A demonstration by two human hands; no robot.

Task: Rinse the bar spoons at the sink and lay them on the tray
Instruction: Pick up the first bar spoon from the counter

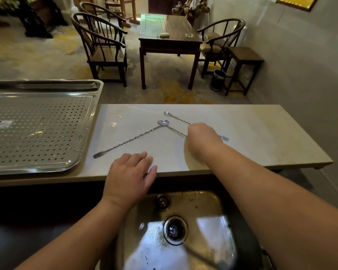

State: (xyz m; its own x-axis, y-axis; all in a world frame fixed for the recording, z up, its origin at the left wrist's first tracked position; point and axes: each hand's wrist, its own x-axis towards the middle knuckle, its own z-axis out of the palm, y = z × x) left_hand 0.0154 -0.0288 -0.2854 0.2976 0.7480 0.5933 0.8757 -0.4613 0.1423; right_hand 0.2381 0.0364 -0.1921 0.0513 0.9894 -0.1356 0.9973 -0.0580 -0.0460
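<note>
Three twisted steel bar spoons lie on the white counter (261,133) behind the sink (209,203). The left spoon (129,138) points its fork end toward the tray. The middle spoon (176,129) and the far spoon (178,118) run rightward under my right hand (201,135), whose fingers curl down over their handles. One fork end (225,138) sticks out beyond that hand. My left hand (129,176) rests flat on the counter's front edge, holding nothing. The perforated steel tray (86,133) sits on the left with no spoons on it.
The sink basin is wet, with a drain (175,229) at its middle and a smaller fitting (162,201) at the back. Beyond the counter stand a dark wooden table (170,41), chairs (103,47) and a small bin (218,79).
</note>
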